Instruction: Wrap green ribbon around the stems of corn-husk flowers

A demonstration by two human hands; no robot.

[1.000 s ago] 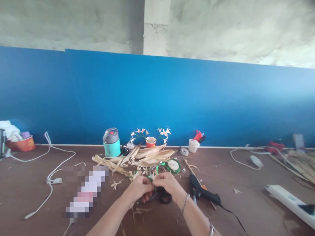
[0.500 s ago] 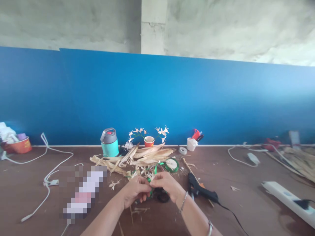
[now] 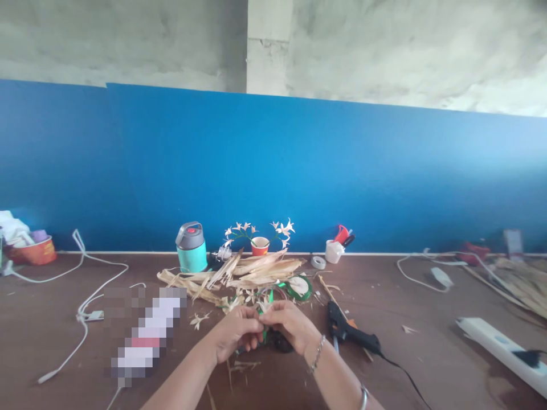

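Note:
My left hand (image 3: 236,331) and my right hand (image 3: 288,323) meet low in the middle, fingers pinched together around a small pale husk flower with green ribbon (image 3: 262,312). Black-handled scissors (image 3: 280,341) lie on the brown table (image 3: 427,364) just under my right hand. Behind my hands sit a roll of green ribbon (image 3: 299,286), a few loose small flowers (image 3: 200,320) and a pile of dried corn husks (image 3: 239,272).
A black glue gun (image 3: 348,331) with its cord lies right of my hands. Along the blue wall stand a teal jug (image 3: 192,247), a red cup of flower stems (image 3: 260,245), tape (image 3: 317,262) and a white mug (image 3: 334,251). White cables (image 3: 92,299), a power strip (image 3: 502,347).
My hands stay together over the scissors, shifting only slightly, with my fingers working the flower and ribbon. The view has drifted a little.

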